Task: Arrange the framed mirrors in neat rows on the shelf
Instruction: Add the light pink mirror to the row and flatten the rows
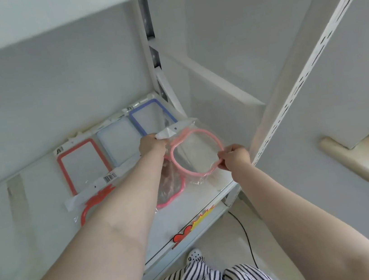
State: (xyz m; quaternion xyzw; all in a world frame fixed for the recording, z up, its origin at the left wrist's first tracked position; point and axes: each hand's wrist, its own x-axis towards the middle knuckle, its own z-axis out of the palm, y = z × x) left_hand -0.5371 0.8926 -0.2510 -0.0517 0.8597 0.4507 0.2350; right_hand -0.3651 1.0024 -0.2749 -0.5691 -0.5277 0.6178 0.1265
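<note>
A light pink rounded mirror (196, 152) in a clear plastic bag hangs just above the right end of the white shelf (34, 208). My left hand (152, 144) pinches the white header card at its top left; my right hand (234, 156) grips its right rim. Along the back lie a red rectangular mirror (80, 165), a pale blue one (120, 143) and a dark blue one (149, 114). In front lie an orange-red fancy-edged mirror (93, 205), partly under my left arm, and a darker pink mirror (171, 191) beneath the held one.
Another white shelf board (19, 18) hangs close overhead. A perforated white upright (306, 70) stands just right of my right hand. A shelf-edge strip with cartoon stickers (191, 226) runs along the front. A black cable (246, 233) crosses the floor below.
</note>
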